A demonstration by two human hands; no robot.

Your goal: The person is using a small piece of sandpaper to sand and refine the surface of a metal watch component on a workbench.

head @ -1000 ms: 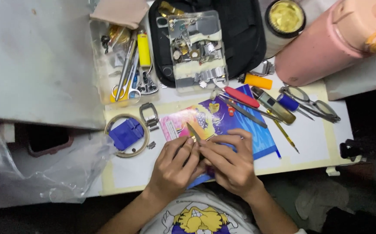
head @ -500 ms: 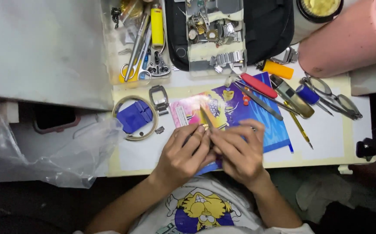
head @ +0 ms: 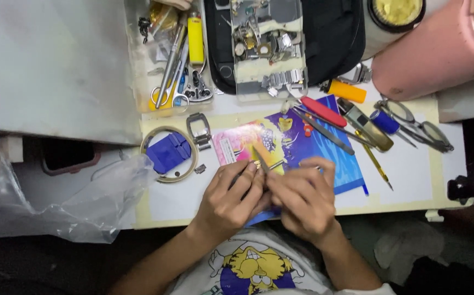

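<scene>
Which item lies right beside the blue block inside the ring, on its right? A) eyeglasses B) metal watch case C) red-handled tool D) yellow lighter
B: the metal watch case lies just right of the ring that encloses the blue block; the yellow lighter is up in the tray, and the eyeglasses and red-handled tool lie farther right.

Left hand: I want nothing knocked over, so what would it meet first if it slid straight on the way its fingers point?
Probably the thin tool at the left hand's fingertips, then the colourful card beneath; depth is unclear.
</scene>
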